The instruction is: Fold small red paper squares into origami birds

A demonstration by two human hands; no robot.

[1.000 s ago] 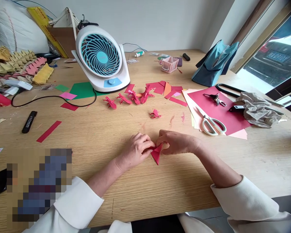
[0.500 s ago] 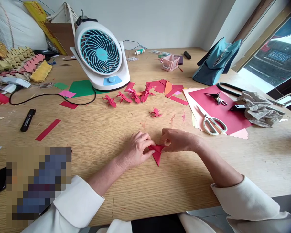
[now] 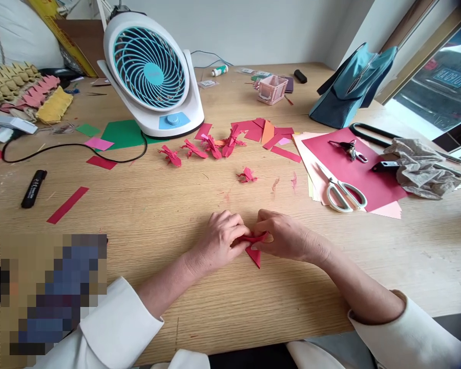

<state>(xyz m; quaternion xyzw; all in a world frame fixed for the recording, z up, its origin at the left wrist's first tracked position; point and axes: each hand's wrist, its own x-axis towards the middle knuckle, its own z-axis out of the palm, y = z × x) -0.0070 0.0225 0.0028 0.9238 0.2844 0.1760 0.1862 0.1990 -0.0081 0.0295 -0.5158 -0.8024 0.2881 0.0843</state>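
Note:
A small folded piece of red paper (image 3: 254, 256) lies on the table between my hands, its pointed end toward me. My left hand (image 3: 223, 238) pinches its left side between thumb and fingers. On the other side my right hand (image 3: 282, 236) is closed on the paper's right corner, thumb along the near face. The upper edge of the paper bulges up between the fingertips, which hide part of it. Just beyond my hands sits one small folded red paper figure (image 3: 247, 175). Several similar red figures (image 3: 213, 147) stand in a row farther back.
A white fan (image 3: 153, 77) stands at the back left, its black cord (image 3: 69, 148) running left. White-handled scissors (image 3: 341, 192) lie on red and pale sheets (image 3: 369, 174) at right. A black marker (image 3: 34, 188) and a red strip (image 3: 67, 205) lie left. A teal bag (image 3: 349, 92) stands back right.
My right hand has turned from a fist-like hold to a thumb-and-finger pinch on the paper. The paper's upper edge now bulges upward. The camera view has shifted slightly.

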